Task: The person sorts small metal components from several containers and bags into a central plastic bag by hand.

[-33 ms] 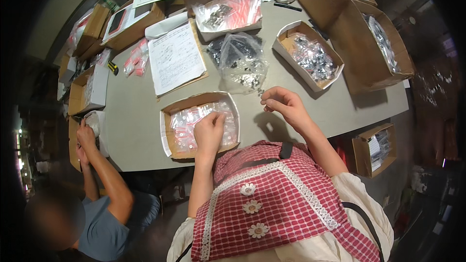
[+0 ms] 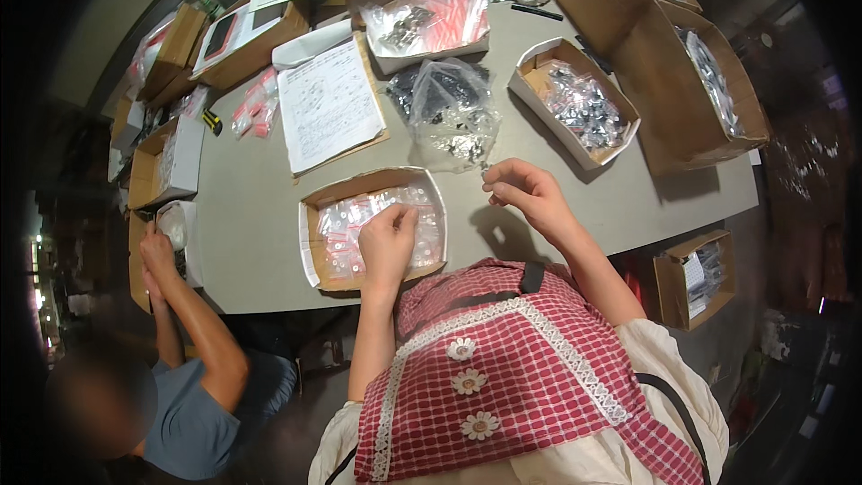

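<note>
Nothing moved; left hand [image 2: 388, 238] rests in shallow box [image 2: 310, 216] of clear packets.

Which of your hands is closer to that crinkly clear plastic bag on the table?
Right. The right hand hovers just below the clear plastic bag, nearly touching it. The left hand sits farther away, in the shallow cardboard box.
</note>
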Tool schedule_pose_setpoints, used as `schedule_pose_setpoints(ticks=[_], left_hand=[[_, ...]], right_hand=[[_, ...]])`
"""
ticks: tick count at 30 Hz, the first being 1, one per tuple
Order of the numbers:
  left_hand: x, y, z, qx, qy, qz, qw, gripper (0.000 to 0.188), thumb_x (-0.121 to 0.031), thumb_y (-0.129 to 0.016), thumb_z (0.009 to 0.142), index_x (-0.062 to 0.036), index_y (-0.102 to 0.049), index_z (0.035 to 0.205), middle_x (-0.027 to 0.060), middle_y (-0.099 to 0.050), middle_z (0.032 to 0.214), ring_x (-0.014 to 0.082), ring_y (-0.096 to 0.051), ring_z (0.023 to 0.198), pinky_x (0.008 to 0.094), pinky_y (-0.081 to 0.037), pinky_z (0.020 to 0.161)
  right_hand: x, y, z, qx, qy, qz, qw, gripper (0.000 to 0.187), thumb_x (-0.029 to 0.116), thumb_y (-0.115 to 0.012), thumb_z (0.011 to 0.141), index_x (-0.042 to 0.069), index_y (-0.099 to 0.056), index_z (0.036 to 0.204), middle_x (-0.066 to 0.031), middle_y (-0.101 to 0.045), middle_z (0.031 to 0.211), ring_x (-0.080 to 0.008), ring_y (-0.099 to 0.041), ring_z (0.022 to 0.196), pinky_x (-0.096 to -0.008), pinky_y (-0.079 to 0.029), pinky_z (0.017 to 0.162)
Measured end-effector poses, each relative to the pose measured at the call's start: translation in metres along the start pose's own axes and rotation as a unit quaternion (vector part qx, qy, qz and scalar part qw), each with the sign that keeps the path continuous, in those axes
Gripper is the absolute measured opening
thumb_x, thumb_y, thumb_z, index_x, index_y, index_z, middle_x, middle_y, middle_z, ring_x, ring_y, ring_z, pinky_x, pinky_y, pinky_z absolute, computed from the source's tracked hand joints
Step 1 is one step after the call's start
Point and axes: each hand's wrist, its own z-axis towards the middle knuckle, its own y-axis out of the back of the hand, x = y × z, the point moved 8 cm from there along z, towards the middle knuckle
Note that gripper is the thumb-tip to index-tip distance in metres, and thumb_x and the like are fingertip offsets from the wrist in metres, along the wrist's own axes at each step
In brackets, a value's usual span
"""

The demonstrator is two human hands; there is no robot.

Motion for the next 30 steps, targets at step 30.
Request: schedule_pose_setpoints(ticks=[30], left_hand=[[-0.053, -0.001, -0.019, 0.039, 0.005, -0.211, 0.977, 0.011, -0.006, -0.071, 0.089, 0.0, -0.067, 0.098, 0.0034, -0.07, 0.085, 0.0091, -0.063, 0.075, 0.0254, -0.052, 0.071]], right_hand=[[0.007, -0.054, 0.016, 0.073, 0.044, -0.179, 0.98, 0.016, 0.012, -0.072, 0.09, 0.002, -0.066, 0.102, -0.0015, -0.067, 0.085, -0.0083, -0.062, 0.079, -0.0265, -0.05, 0.07]])
